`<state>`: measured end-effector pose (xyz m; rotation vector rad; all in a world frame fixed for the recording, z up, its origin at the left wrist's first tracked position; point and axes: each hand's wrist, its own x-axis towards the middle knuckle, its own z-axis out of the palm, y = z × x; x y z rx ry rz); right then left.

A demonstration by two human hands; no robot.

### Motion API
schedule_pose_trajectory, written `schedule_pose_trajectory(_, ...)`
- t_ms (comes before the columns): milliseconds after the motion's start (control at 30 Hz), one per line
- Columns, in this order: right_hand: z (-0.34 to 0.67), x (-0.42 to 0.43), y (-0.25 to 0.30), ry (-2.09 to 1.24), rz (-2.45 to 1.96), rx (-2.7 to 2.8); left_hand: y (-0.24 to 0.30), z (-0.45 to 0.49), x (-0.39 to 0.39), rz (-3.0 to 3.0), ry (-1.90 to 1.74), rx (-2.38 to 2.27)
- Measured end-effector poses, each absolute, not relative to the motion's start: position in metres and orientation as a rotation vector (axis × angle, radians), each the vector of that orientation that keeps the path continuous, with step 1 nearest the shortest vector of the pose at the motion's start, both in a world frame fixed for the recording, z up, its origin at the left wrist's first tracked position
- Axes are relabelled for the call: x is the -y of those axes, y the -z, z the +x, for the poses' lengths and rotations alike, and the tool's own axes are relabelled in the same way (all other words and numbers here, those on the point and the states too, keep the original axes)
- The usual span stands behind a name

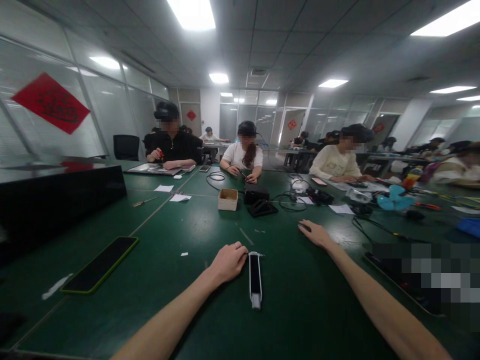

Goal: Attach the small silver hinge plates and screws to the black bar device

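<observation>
Green table (300,310), work kept in easy reach. Phone (100,264) sits far left, screen up, prob just out of the way. Slim black/white device (255,276) lies flat, centre, btwn both arms, long axis toward wearer. L hand (227,261) half-curled at its top-left edge, looks like steadying, gripping nothing. R hand (315,233) flat on table, fingers released, apart from device. Small box (228,199) beyond, likely for bits.

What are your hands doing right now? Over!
Left hand curled beside the black device, not gripping it. Right hand flat on the table. Phone off to the left, nothing in the way.
</observation>
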<state>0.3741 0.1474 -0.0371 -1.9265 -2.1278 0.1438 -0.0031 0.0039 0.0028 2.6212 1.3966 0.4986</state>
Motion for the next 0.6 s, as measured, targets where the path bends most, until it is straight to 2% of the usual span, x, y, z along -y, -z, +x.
schedule_pose_trajectory(600, 0.260, -0.035, 0.025, -0.268, -1.612, 2.220, -0.002, -0.004, -0.005, 2.626, -0.479, -1.410)
